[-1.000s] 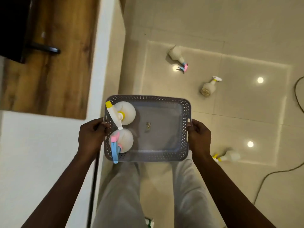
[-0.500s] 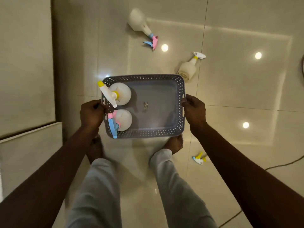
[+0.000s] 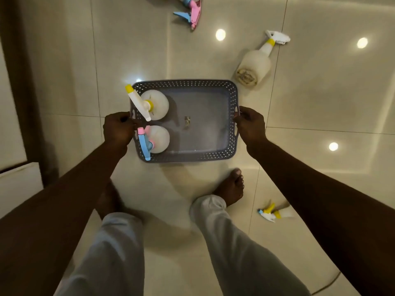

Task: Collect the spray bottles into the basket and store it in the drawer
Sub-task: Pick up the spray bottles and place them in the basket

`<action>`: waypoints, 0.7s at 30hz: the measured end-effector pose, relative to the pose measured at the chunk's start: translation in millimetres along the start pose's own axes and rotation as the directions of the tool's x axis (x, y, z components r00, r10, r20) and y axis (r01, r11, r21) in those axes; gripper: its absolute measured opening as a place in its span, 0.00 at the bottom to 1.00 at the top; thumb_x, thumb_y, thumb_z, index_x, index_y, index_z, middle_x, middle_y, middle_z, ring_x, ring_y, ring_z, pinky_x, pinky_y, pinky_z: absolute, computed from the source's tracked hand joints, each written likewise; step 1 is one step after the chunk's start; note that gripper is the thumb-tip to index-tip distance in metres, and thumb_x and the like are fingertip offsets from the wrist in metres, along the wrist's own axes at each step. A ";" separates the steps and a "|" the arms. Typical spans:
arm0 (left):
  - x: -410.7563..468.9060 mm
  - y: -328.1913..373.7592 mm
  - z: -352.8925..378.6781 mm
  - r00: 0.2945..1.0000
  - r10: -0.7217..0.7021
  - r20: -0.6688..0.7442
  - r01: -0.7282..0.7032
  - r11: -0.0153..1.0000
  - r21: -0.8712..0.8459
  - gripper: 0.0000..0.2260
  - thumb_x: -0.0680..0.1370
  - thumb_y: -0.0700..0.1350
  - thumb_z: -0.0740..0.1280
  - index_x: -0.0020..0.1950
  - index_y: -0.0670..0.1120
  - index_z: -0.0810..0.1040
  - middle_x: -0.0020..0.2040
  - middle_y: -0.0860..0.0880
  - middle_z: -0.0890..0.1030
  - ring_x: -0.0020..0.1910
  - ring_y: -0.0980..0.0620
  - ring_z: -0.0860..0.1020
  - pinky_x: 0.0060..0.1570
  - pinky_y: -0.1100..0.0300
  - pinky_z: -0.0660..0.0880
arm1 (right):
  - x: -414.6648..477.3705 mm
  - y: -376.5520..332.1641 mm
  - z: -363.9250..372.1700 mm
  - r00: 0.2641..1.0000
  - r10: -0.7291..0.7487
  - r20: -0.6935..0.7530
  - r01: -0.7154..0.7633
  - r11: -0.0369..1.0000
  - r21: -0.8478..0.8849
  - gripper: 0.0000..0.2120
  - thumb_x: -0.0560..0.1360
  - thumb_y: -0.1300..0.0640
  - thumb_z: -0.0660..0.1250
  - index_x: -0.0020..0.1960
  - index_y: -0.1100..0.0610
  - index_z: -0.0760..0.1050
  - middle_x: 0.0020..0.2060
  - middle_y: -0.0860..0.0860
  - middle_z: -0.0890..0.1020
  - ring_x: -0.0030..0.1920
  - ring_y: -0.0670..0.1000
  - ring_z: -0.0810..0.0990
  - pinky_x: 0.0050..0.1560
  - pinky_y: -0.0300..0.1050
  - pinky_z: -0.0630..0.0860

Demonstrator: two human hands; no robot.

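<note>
I hold a grey perforated basket [image 3: 188,159] low over the floor, my left hand [image 3: 118,128] shut on its left handle and my right hand [image 3: 250,124] shut on its right handle. Two white spray bottles stand upright at its left end: one with a yellow-and-white trigger [image 3: 157,103], one with a pink-and-blue trigger [image 3: 160,139]. On the floor lie three more: a white bottle with a yellow collar [image 3: 255,65] beyond the basket's right corner, a pink-and-blue one [image 3: 192,11] cut off at the top edge, and a yellow-nozzled one [image 3: 273,212] partly hidden behind my right forearm.
Glossy beige floor tiles [image 3: 320,99] reflect ceiling lights. My bare feet [image 3: 230,189] and grey trouser legs stand just behind the basket. A dark strip and white cabinet front [image 3: 19,184] run along the left edge. A cable [image 3: 329,285] crosses the lower right.
The basket has come down toward the floor in both hands while my view tilted downward. The wooden drawer front at the left has dropped out of view.
</note>
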State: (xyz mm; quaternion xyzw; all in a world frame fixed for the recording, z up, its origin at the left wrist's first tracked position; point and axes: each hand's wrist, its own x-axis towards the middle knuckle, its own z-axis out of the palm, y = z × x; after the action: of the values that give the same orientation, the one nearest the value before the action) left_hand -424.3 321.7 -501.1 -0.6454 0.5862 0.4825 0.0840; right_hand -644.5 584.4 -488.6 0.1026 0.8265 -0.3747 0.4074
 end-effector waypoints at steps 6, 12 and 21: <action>3.8 4.0 5.2 0.999 -0.036 0.011 0.036 0.999 -0.032 0.08 0.72 0.38 0.75 0.50 0.42 0.87 0.50 0.36 0.86 0.49 0.41 0.83 0.61 0.40 0.80 | 12.6 4.5 2.2 1.000 0.009 -0.002 -0.009 1.000 0.022 0.14 0.80 0.59 0.68 0.65 0.53 0.82 0.50 0.44 0.86 0.53 0.48 0.85 0.61 0.53 0.82; 15.7 25.6 -7.6 0.920 -0.007 -0.391 -0.008 0.999 -0.036 0.18 0.79 0.38 0.61 0.67 0.41 0.81 0.60 0.43 0.83 0.59 0.45 0.82 0.66 0.51 0.78 | 22.9 0.6 -7.9 0.998 0.046 -0.041 -0.047 0.999 -0.008 0.24 0.79 0.53 0.71 0.73 0.57 0.76 0.67 0.52 0.82 0.59 0.47 0.78 0.63 0.45 0.76; 11.8 171.1 48.5 0.729 0.596 -0.336 -0.627 0.779 0.020 0.16 0.73 0.33 0.60 0.55 0.39 0.83 0.53 0.41 0.85 0.52 0.48 0.83 0.56 0.53 0.81 | 94.5 -45.7 -36.6 0.978 0.110 -0.177 -0.069 0.973 0.222 0.44 0.72 0.38 0.77 0.80 0.56 0.63 0.70 0.54 0.75 0.67 0.54 0.77 0.70 0.53 0.77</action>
State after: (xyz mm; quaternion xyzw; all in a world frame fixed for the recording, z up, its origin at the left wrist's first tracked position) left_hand -594.9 295.4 -456.6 -0.4894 0.7479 0.3975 -0.2077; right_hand -749.1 565.4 -520.8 0.2182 0.8104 -0.4314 0.3308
